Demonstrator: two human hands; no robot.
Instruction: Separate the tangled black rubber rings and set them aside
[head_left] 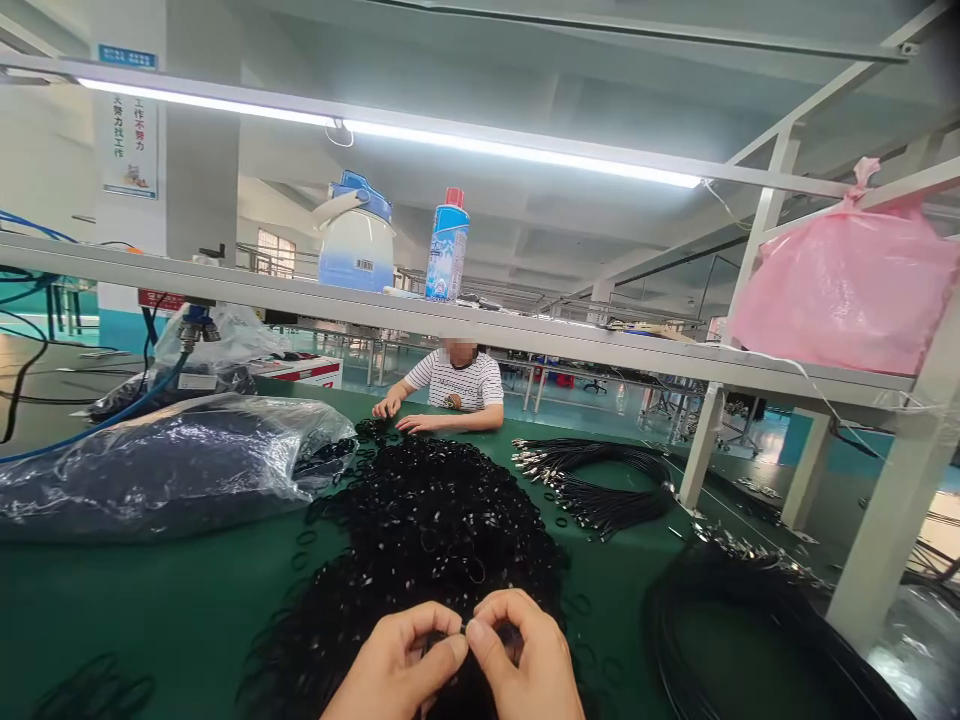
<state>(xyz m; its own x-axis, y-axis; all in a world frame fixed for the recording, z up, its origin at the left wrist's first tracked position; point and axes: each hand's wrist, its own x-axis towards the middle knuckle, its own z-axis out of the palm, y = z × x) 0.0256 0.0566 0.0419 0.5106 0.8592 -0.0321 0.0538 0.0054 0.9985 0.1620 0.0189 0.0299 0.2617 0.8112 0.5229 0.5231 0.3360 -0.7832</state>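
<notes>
The left hand (394, 665) and right hand (525, 660) are together, pinching a small black ring (465, 628) whose axis is too small to tell, above a heap of black rings (420, 530) on a green mat (150, 600). Beyond lie metal-tipped cables (592, 485), tips pointing left, and a seated co-worker (454, 385). A poster (130, 148) reads 工作不努力; the spray bottle's (448, 245) label is unreadable.

And we're looking out from the person's head, this one view tipped forward and down over the green counter (150, 610), right up close on the hands (394, 670) at the bottom edge, with a white shelf rail (450, 320) crossing ahead and the far hall (570, 370) beyond.
</notes>
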